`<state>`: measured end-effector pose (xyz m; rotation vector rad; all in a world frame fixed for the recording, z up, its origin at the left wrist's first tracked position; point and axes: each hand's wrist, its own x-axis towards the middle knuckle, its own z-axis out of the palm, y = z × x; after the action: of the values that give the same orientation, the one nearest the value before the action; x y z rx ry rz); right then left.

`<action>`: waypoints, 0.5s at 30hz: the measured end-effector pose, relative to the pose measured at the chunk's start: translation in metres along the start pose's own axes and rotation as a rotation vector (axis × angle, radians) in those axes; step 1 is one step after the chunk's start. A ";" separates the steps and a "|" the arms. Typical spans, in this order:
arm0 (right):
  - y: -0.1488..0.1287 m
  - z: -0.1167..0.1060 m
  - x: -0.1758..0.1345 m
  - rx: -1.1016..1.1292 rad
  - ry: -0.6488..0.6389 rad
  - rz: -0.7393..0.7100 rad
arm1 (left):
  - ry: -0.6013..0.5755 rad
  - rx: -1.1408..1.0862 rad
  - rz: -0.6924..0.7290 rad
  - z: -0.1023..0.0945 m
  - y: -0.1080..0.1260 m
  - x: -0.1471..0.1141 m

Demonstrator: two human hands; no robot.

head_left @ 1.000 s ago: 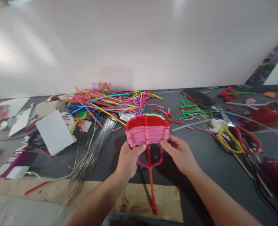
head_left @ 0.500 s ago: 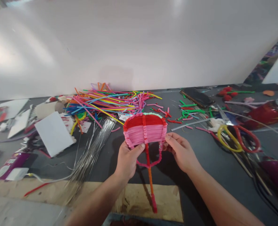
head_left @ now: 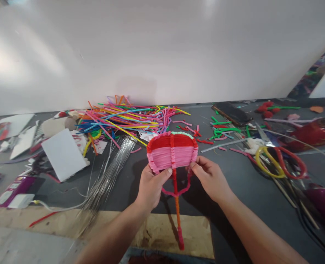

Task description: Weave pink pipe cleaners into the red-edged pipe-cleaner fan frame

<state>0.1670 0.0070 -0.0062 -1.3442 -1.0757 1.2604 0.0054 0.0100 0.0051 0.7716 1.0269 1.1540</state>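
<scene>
Between my hands is a fan-shaped pipe-cleaner craft (head_left: 161, 157) with a red band on top, pink rows below and an edge wrapped in pink, red and pale green. Its lower part is an open pink loop, and a red and orange stem (head_left: 178, 212) runs down the middle to a pink-red tip. My left hand (head_left: 150, 185) grips the lower left of the pink rows, thumb on the front near the stem. My right hand (head_left: 210, 178) pinches the right edge where the rows meet the loop; its fingertips are partly hidden behind.
A pile of coloured pipe cleaners (head_left: 129, 119) lies at the back, a bundle of thin wires (head_left: 110, 176) left. Scissors (head_left: 280, 161), a phone (head_left: 232, 113) and a red can (head_left: 313, 132) are right. A white card (head_left: 64, 156) and purple box (head_left: 14, 190) lie left.
My right thumb has moved down and inward along the craft's right edge. The craft has shifted slightly right in view, still held by both hands.
</scene>
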 end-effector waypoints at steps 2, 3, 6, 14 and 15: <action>0.000 0.001 0.000 -0.012 0.014 -0.011 | 0.007 0.007 0.001 0.000 -0.001 0.000; 0.000 0.002 -0.001 -0.016 0.019 -0.015 | 0.011 0.007 -0.002 0.000 -0.001 0.000; 0.000 0.004 -0.001 -0.015 0.025 -0.025 | 0.009 0.008 -0.008 0.000 -0.002 -0.001; 0.009 -0.006 0.002 0.205 -0.061 0.066 | 0.022 0.020 0.050 -0.003 -0.002 0.002; 0.010 -0.007 0.003 0.237 -0.055 0.074 | 0.023 0.021 0.052 -0.003 -0.002 0.002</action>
<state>0.1742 0.0078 -0.0166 -1.1834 -0.8889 1.4387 0.0030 0.0113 0.0020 0.8078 1.0445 1.2004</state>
